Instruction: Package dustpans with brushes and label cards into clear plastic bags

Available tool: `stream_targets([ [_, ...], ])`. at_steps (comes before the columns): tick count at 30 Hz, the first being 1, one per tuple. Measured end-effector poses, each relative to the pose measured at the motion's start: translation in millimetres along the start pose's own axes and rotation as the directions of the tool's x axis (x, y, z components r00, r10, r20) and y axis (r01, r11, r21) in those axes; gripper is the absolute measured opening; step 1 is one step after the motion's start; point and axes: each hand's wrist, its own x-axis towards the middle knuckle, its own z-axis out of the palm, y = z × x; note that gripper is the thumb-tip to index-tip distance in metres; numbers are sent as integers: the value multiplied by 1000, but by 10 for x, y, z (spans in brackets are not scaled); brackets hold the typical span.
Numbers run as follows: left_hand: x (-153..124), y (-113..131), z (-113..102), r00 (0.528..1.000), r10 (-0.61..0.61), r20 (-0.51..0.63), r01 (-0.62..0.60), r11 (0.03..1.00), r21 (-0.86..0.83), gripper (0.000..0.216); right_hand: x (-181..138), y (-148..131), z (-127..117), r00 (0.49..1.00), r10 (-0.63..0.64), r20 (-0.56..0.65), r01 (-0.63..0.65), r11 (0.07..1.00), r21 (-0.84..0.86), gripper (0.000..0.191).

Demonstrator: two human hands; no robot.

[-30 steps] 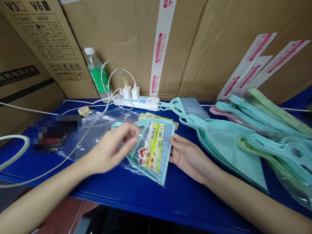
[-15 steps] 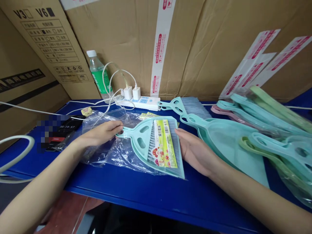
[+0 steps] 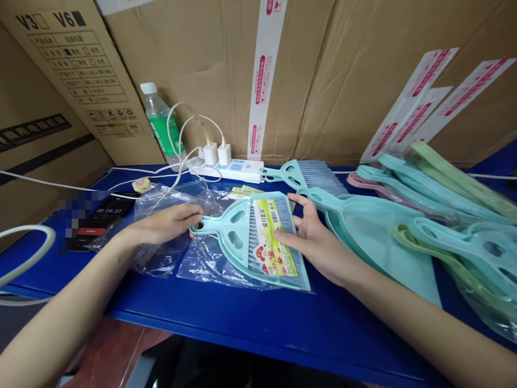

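- I see the left hand (image 3: pixel 165 222) clamped on the handle end of an aqua dustpan-and-brush set (image 3: pixel 245 230), thumb and fingers together; the undersides of those fingers are hidden.
- The right hand (image 3: pixel 321 247) is at the set's wide end, its thumb over the label card (image 3: pixel 271 249), its other fingers partly out of sight behind the rim. I cannot tell whether it grips firmly or only rests there.
- The set is over the middle of the bench (image 3: pixel 258 318), handle toward the left end; I cannot make out whether its underside touches down.
- Clear plastic (image 3: pixel 161 261) lies crumpled beneath and left of it, glare blurring its outlines.
- Yellow-green cards (image 3: pixel 244 189) peek out behind the set, mostly covered.
- Toward the left end I read 00:19:57 on a dark phone (image 3: pixel 108 211), partly masked by blocky pixels.
- Along the back edge are a bottle (image 3: pixel 162 130), crossed by cables, and a power strip (image 3: pixel 246 172) with 2 white chargers (image 3: pixel 224 155).
- Toward the right end, a larger dustpan (image 3: pixel 388 231) is partly lost behind the right forearm; bagged handles (image 3: pixel 456 245) run out of my view.
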Motion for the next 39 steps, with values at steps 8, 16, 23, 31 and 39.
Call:
stream_targets([
  [8,-4,-6,-10,999,53,-3,-53,999,3,32,-32,-34,-35,998,30,57,-21,988,-153,32],
  [16,-15,28,-25,998,64,-3,-64,998,-3,31,-11,-10,-15,999,40,7,-38,987,-156,38],
  [23,-11,30,-30,998,47,43,-47,999,-8,31,-22,-1,0,999,36,-27,-39,990,-137,48],
  [31,-28,35,-55,996,71,50,-69,997,-41,30,-21,-55,28,996,64,-57,-63,998,15,46],
  [39,-22,-24,-99,997,57,55,-53,996,-69,31,22,-114,62,962,220,-162,-203,972,117,68],
])
